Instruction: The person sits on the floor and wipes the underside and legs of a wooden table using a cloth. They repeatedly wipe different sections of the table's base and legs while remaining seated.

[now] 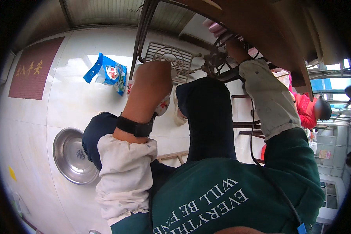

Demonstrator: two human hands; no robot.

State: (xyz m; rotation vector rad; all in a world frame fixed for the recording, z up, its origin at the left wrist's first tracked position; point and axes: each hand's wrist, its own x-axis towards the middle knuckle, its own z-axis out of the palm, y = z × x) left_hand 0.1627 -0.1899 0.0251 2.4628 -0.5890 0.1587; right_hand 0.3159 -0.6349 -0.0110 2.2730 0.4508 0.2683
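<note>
My left hand (153, 76), wearing a black wristband, is bent down with its fingers hidden. A white floral item (163, 107) shows beside and behind its wrist; whether I hold it is unclear. My right hand (237, 49) reaches under the brown tabletop (260, 29), close to the dark spoked wheel (218, 57) of a treadle stand; its fingers are partly hidden. Pink material (215, 27) lies beyond that wheel. The slatted metal treadle (169, 57) is low down between my hands. Pale sleeve covers are on both forearms.
A steel basin (74, 156) and a blue plastic packet (109, 71) stand on the tiled floor at left, near a red mat (36, 68). A wooden stool or frame (174, 156) is beside my leg. Another person in red (305, 109) is at right. A black cable (253, 131) hangs by my right arm.
</note>
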